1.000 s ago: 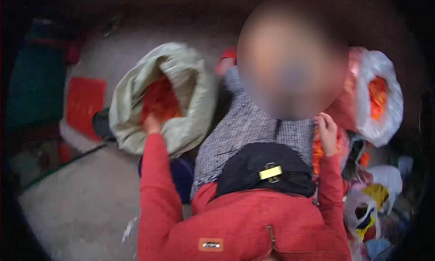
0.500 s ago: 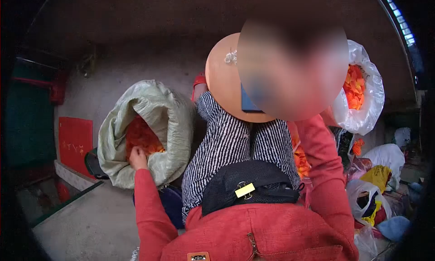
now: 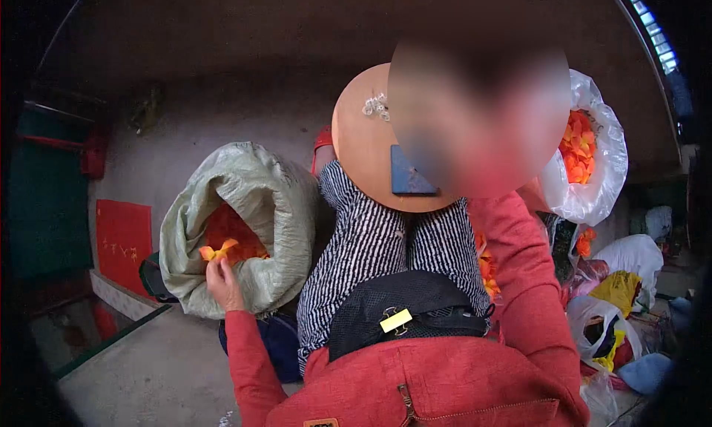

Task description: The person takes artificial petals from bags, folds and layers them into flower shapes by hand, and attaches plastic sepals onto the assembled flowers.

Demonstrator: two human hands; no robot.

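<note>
My left hand [image 3: 221, 280] pinches an orange petal piece [image 3: 218, 250], which looks like part of an artificial flower, over the mouth of a pale green woven sack [image 3: 293, 227]. Inside the sack lies a heap of orange-red petal pieces [image 3: 231, 228]. The right sleeve [image 3: 523, 256] runs forward to the round wooden table [image 3: 360, 145], where a blurred patch covers my right hand and whatever it touches. On the table are a dark blue flat block [image 3: 411, 176] and several small clear pieces [image 3: 376, 106].
A clear plastic bag [image 3: 612, 156] of orange flowers [image 3: 577, 149] stands right of the table. Bags and cloths [image 3: 627, 260] crowd the floor farther right. A red mat [image 3: 122, 238] lies at the left. A black pouch [image 3: 411, 308] rests on my lap.
My left hand has come up and slightly back from inside the sack, with an orange petal piece now showing in its fingers. The right sleeve has barely moved.
</note>
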